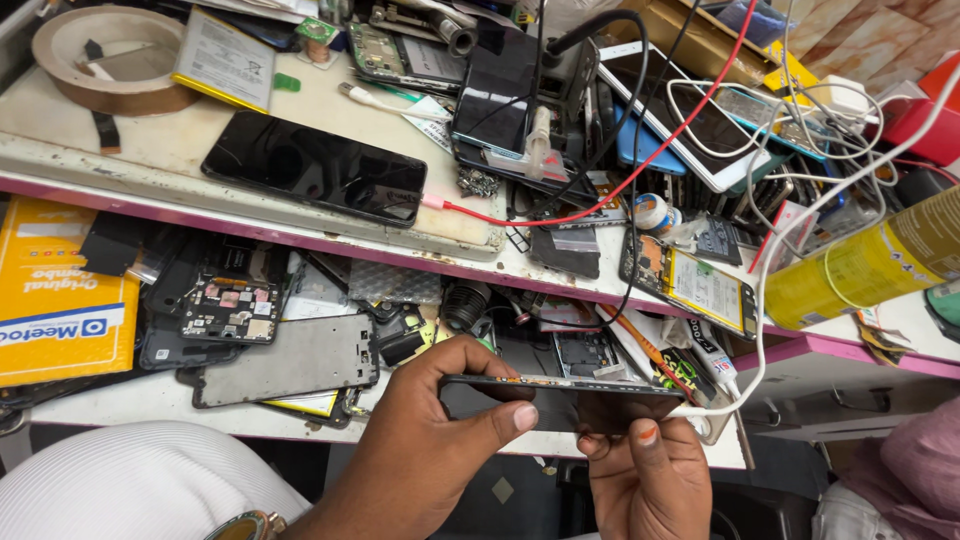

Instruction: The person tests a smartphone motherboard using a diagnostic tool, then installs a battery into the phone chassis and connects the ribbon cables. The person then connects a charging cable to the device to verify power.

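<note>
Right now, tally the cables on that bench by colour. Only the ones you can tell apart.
Red cable: 1
White cables: 2
Black cables: 2, possibly more in the tangle
Total: 5 told apart; the knot of white leads at the upper right is too dense to count.

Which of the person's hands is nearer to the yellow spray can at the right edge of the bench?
Right. The right hand grips the opened phone from below, down-left of the yellow spray can. The left hand holds the phone's other end, farther left.
</note>
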